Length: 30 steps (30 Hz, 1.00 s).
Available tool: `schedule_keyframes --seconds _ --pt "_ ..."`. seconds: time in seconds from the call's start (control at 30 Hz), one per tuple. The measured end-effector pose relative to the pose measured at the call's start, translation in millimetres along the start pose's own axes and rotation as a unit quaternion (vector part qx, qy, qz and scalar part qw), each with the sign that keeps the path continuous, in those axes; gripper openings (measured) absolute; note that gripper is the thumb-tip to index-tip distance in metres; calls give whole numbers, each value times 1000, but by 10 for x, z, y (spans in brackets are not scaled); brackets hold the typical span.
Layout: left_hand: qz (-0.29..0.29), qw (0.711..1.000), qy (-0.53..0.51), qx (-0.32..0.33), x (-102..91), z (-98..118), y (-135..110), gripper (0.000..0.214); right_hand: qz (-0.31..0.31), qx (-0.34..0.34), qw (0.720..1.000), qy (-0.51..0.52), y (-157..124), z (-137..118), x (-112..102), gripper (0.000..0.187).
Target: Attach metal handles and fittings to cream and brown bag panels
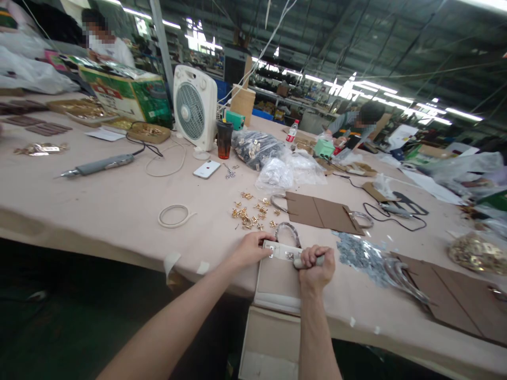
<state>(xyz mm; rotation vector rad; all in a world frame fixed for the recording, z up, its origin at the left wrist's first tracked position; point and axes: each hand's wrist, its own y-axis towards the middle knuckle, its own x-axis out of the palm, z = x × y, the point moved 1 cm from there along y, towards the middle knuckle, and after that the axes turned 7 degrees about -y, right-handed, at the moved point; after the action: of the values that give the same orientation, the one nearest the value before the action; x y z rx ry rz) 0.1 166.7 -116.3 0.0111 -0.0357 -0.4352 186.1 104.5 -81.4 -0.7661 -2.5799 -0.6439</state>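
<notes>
My left hand [253,249] grips the upper left edge of a beige bag panel [279,279], thumb in front and fingers partly hidden behind. This panel hangs over the table's front edge, and its lower half [271,338] drops below. A wrapped loop handle [288,232] stands up from its top, and small metal fittings [290,255] show along that edge. Closed in a fist, my right hand [318,266] holds a grey-handled tool [300,263] against the panel's upper right. What kind of tool it is, I cannot make out. Gold-coloured fittings [247,216] lie scattered just beyond my left hand.
Brown bag panels [320,211] with wrapped handles lie ahead and at right, beside a pile of small greyish pieces [362,253]. Farther back stand a fan [195,108], a dark cup [224,140] and a phone [206,169]. A corded grey tool [105,165] lies left. Co-workers sit beyond.
</notes>
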Motion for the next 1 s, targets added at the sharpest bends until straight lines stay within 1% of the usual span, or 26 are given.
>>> schedule_keyframes --seconds 0.13,0.27,0.37,0.47,0.6,0.77,1.0 --pt "17 999 36 -7 7 -21 13 44 4 -14 1000 -22 14 -132 44 34" --pt "31 998 48 -17 15 -28 26 43 -22 -21 999 -26 -65 -212 257 34" --pt "42 997 58 -23 9 -7 26 41 -51 -32 998 -9 -195 -133 464 37" --pt "39 997 57 -28 -2 34 16 40 -52 -47 998 -7 -315 14 594 39" --pt "39 997 53 -31 -17 72 7 39 -37 -75 996 17 -414 154 630 38" --pt "40 998 44 -37 -23 50 21 40 -29 -114 993 -23 -481 201 641 36" --pt "35 998 46 -34 -47 62 26 39 -69 -161 982 -76 -496 224 706 36"
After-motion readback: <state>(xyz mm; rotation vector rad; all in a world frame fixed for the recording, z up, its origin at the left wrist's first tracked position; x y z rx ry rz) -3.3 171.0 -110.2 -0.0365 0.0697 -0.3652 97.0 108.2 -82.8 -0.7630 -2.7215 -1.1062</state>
